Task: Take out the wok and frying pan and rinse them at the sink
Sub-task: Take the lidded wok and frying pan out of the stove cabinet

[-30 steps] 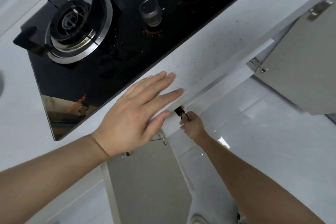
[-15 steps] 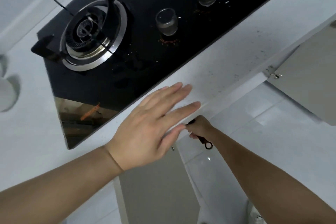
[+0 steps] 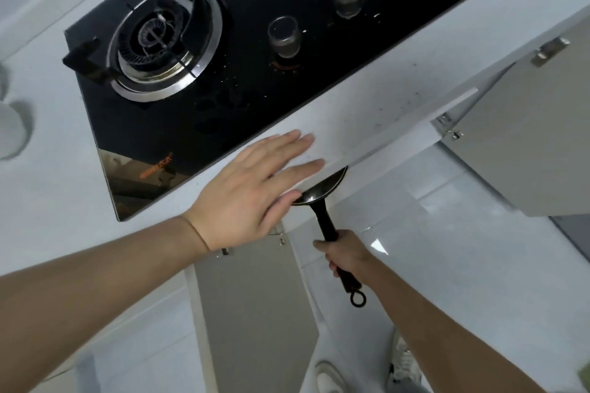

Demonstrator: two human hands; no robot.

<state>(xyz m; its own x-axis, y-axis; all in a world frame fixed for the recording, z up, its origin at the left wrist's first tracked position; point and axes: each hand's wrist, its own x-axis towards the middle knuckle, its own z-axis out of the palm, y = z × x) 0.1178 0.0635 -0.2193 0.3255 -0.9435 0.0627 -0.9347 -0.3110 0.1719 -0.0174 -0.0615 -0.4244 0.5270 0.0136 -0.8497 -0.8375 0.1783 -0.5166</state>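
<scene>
Half a second ago only the handle's ring showed below the counter edge; now the right hand [image 3: 346, 254] has drawn the frying pan [image 3: 322, 188] partway out from under the white countertop [image 3: 367, 99], so part of its dark bowl and its long black handle are in sight. From the head view, the right hand's fingers are wrapped round the handle near its ringed end. The left hand [image 3: 252, 193] lies flat on the counter edge, fingers straight and spread, just beside the black glass gas hob [image 3: 255, 99]. Two cabinet doors [image 3: 255, 313] stand open below. The wok cannot be seen.
</scene>
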